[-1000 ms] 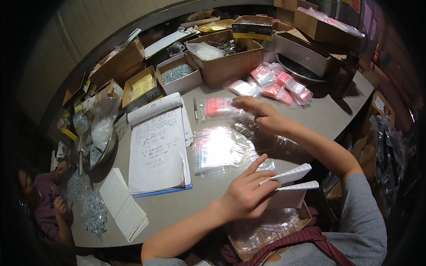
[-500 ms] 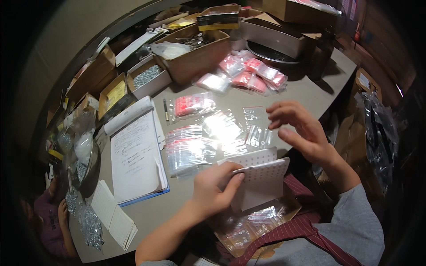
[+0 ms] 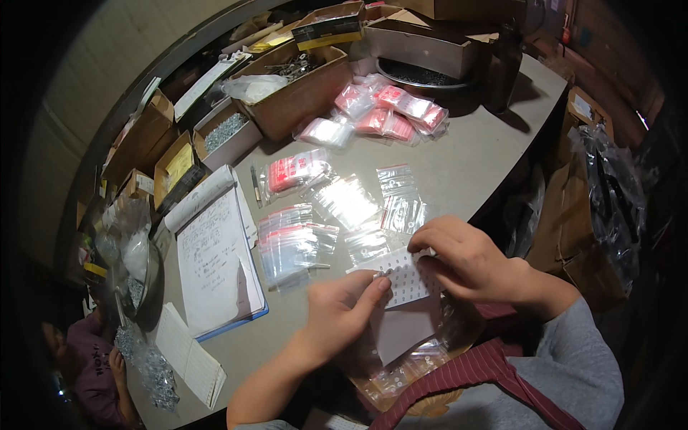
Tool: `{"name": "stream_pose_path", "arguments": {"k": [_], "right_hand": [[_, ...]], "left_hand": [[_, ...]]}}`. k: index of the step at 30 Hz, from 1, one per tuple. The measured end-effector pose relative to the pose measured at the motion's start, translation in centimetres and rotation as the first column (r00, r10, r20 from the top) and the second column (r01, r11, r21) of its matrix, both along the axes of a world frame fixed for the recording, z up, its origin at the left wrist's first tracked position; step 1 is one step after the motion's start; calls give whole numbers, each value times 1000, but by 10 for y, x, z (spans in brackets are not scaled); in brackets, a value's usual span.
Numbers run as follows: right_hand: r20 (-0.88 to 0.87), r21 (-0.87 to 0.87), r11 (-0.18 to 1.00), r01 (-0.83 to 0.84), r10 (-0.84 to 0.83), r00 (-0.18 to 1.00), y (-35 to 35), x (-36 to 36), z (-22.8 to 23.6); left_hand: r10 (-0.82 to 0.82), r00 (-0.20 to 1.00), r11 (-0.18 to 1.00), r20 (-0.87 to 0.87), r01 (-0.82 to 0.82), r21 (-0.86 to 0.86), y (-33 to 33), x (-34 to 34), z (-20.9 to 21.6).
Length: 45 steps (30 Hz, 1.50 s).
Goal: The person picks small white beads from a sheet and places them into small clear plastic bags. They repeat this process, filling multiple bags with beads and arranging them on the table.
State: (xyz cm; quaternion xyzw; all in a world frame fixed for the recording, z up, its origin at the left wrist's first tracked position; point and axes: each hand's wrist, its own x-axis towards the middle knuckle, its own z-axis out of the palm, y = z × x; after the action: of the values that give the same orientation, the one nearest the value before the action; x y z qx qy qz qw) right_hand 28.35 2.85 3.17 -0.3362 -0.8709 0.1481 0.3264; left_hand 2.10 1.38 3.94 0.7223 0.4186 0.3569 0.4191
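Grey table (image 3: 473, 165) fills most of the view, its edge bowed by the lens. Tall brown carton (image 3: 566, 222) off its right side, dark plastic against it. At far left, a co-worker in a purple shirt (image 3: 93, 362), near bagged metal hardware

Along the back: brown box (image 3: 297, 104) with loose metal parts and a white bag; beside it, smaller white box (image 3: 240, 147) of small silvery pieces. Dark bottle (image 3: 503, 68) upright at back right

Clipboard (image 3: 211, 265) with handwritten pages, left of centre; narrow paper pad (image 3: 190, 351) just below it. Shallow open box (image 3: 464, 340) at the lap, clear bags of small parts inside

Left hand (image 3: 344, 312): thumb and fingers pinched on the left edge of a white label sheet (image 3: 408, 279). Right hand (image 3: 469, 265): fingers bent over the sheet's upper right edge; cannot tell whether they grip it. Sheet sits between the hands, above the lap box, rows of small marks up top, plain part hanging below

Beyond the sheet: heap of red-and-clear packets (image 3: 387, 107), fanned clear zip bags (image 3: 287, 251), one nearer red packet (image 3: 290, 170). Smallest: pen (image 3: 256, 186), between that packet and the clipboard
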Motion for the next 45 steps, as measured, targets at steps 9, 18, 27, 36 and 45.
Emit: {"name": "stream_pose_path", "arguments": {"k": [9,18,27,36,45], "right_hand": [[128,74,997,13,-22,992,-4,-25,6],[27,-9,987,-162,162,986,24,2,24],[436,-391,920,8,177,882,115,18,36],[505,-301,947,116,55,861,129,11,30],[445,-153,983,98,-20,895,154,4,5]], "left_hand": [[12,1000,1000,-4,-12,12,1,-3,-11],[-5,1000,1000,-2,5,-30,4,-3,-18],[-203,962,792,-180,270,547,9,-4,-24],[-226,960,791,-165,280,543,8,-7,-24],[-337,939,772,-66,316,551,3,-3,-22]]}}
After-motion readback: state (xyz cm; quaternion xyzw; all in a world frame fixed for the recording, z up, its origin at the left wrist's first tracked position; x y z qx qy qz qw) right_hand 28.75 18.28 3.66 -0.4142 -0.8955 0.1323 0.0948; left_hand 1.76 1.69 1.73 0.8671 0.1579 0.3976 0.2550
